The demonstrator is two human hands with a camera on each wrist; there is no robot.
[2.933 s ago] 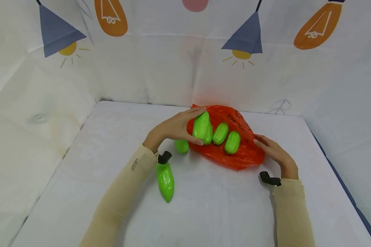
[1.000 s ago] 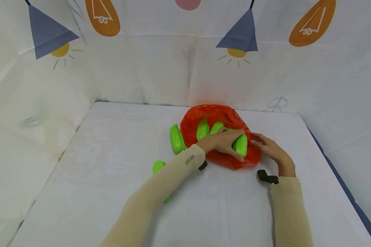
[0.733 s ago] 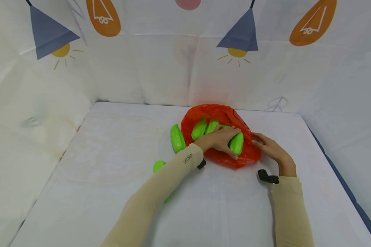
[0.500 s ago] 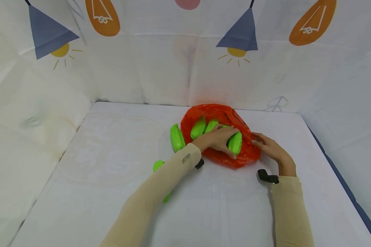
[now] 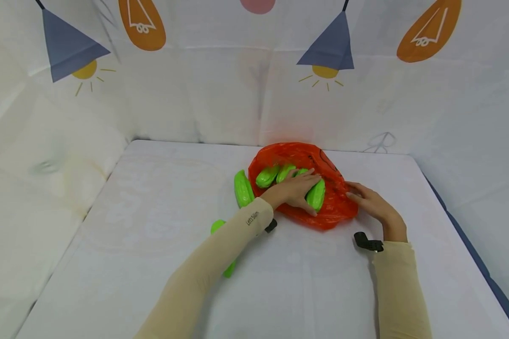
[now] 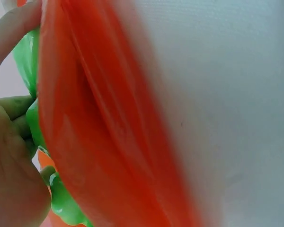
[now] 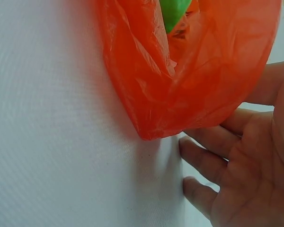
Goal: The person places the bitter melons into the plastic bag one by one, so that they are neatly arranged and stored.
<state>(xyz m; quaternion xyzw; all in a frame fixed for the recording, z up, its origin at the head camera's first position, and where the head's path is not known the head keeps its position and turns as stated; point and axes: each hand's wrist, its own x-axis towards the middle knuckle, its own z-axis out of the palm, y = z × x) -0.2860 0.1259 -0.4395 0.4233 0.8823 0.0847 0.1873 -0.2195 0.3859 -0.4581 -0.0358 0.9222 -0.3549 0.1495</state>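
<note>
A red plastic bag [image 5: 339,212] lies with its mouth towards me, several shiny green gourd-like toy vegetables in it. My left hand [image 5: 294,190] reaches into the bag, thumb and fingers around one green vegetable [image 5: 316,195]; the left wrist view shows its fingers partly hidden behind green pieces [image 6: 66,203]. Two more vegetables [image 5: 267,176] lie just beyond this hand. My right hand [image 5: 377,207] holds the bag's right rim between thumb and forefinger; in the right wrist view the bag hides both tips, while the other fingers [image 7: 203,158] hang loosely.
Left of the bag lies a loose green vegetable [image 5: 243,188]. Another green vegetable [image 5: 229,270] on the white table [image 5: 305,282] is partly covered by my left forearm. A patterned white cloth [image 5: 220,94] hangs behind the table's back edge.
My left hand has gone from the bag's left side into its right part. Over the last second it shifts slightly left, the green vegetables moving with it. My right hand stays at the rim.
</note>
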